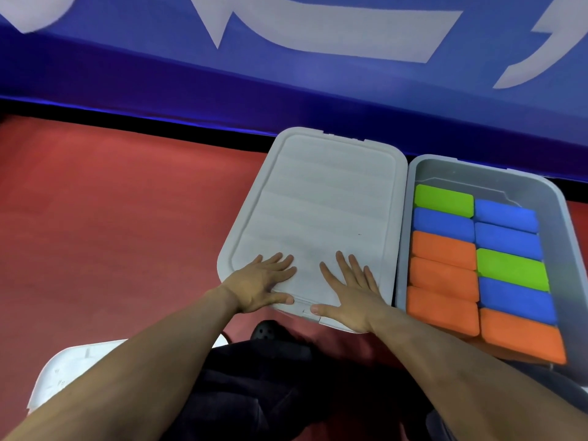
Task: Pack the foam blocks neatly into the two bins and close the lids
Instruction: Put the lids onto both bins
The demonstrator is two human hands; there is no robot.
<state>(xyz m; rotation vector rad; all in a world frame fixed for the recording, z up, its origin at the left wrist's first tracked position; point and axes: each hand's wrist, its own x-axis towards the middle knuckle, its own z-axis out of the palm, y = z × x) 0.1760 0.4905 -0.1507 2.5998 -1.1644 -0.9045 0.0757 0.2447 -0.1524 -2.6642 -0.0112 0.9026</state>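
A white ribbed lid [318,198] covers the left bin on the red floor. My left hand [264,281] and my right hand [348,291] lie flat on the lid's near end, fingers straight, thumbs by the front latch. To the right stands a grey bin [451,168] without a lid. Inside it, foam blocks lie in two tidy columns: orange blocks [444,275] at the near end, blue blocks [507,240] and green blocks [444,200] further back. A second white lid [73,367] lies at the lower left, partly hidden by my left forearm.
A blue wall banner [286,74] with white lettering runs along the back, close behind both bins. Red floor [111,218] stretches to the left of the covered bin. My dark trousers and a black shoe [267,331] are just below the bin's front edge.
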